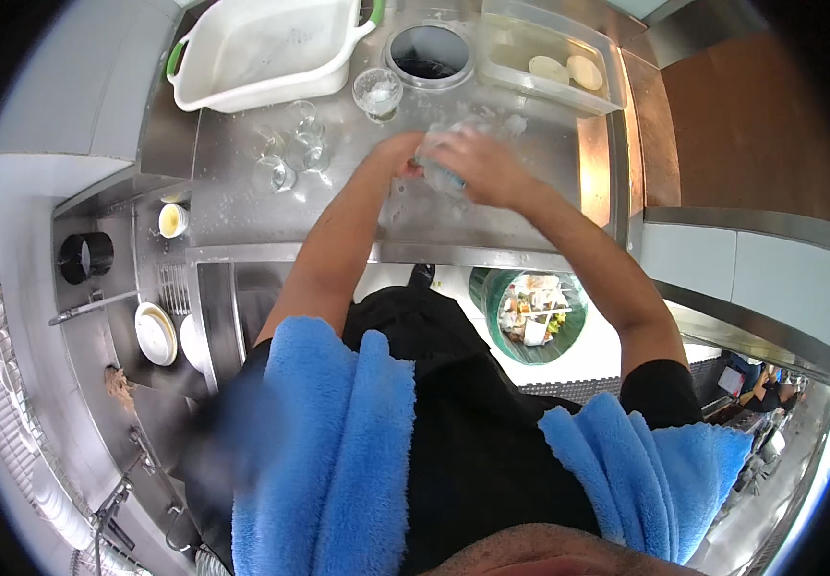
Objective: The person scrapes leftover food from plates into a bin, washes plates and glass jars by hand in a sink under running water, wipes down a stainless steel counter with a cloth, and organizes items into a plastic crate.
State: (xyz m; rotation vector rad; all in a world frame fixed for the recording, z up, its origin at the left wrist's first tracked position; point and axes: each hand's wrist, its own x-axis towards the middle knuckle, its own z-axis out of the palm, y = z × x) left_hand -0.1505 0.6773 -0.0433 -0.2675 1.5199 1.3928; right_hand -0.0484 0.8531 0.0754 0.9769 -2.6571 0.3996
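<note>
Both of my hands meet over the stainless steel counter (487,230). My right hand (476,162) is blurred and curls over a clear, glass-like vessel (438,155) with a bluish-green patch near its lower edge. At the vessel's left side, my left hand (402,153) grips it, its fingers partly hidden. Just behind the hands stands a stemmed glass (378,93) with whitish, ice-like contents. Several clear drinking glasses (307,151) stand together to the left. Wet, whitish residue lies on the steel behind my right hand.
A white tub with green handles (263,57), a round counter opening (429,54) and a clear plastic bin (551,68) holding pale discs line the back. Below the counter stands a lined waste bin (536,317). Plates (155,333) sit in the sink area at left; people work far right.
</note>
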